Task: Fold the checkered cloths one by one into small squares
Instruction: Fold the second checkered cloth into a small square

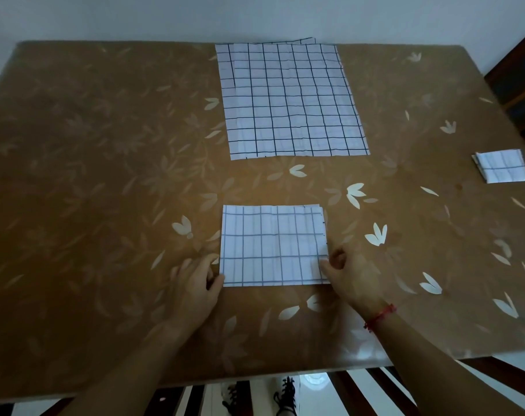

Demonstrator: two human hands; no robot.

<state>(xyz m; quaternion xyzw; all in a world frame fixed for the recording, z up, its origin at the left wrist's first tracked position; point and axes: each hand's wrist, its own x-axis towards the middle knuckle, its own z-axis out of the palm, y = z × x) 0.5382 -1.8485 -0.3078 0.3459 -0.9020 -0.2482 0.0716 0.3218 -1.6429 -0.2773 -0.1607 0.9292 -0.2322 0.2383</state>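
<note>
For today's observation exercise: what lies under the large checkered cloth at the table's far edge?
Edges of more checkered cloth peek out beneath the large cloth; how many layers is hidden.

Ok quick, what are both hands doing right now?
Left hand: pinching the half-folded cloth at its near left corner.
Right hand: pinching the same cloth's near right corner.

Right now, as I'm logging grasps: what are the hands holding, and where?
The half-folded checkered cloth: left hand pinches its near left corner, right hand its near right corner.
</note>
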